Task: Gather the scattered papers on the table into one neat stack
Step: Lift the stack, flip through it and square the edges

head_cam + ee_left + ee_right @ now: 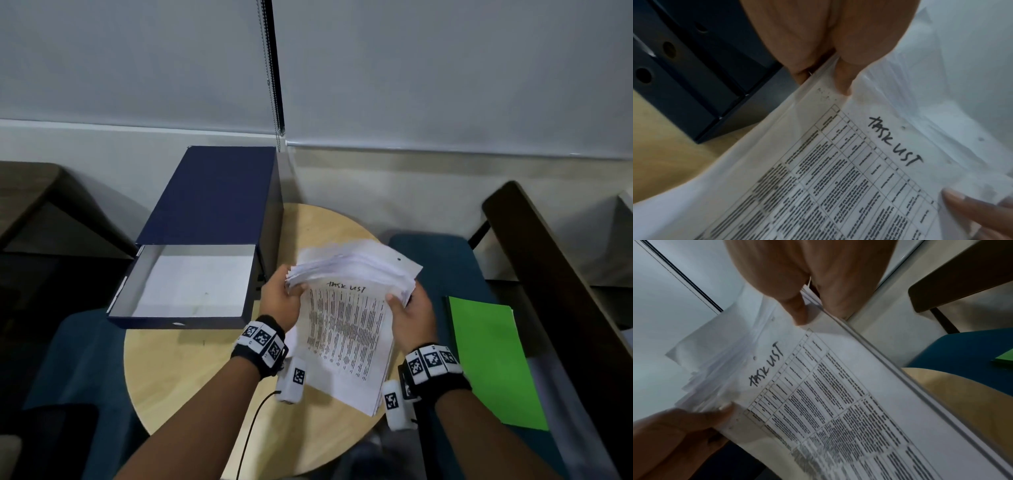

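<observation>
Both hands hold a thick sheaf of white papers (346,329) above the round wooden table (191,377). The front sheet is a printed table with "TASK LIST" handwritten at its top (896,141) (766,365). My left hand (284,298) grips the sheaf's upper left edge, thumb on the front sheet (842,81). My right hand (407,308) grips the upper right edge, thumb on the front (799,311). The sheets' far ends (356,263) fan out unevenly and bend away from me. The lower end tilts down toward the tabletop.
A dark blue box (191,284) with a raised lid stands at the table's left, white paper lying inside it. A green folder (493,359) lies on a blue seat to the right. Dark wooden furniture (548,274) runs along the right side.
</observation>
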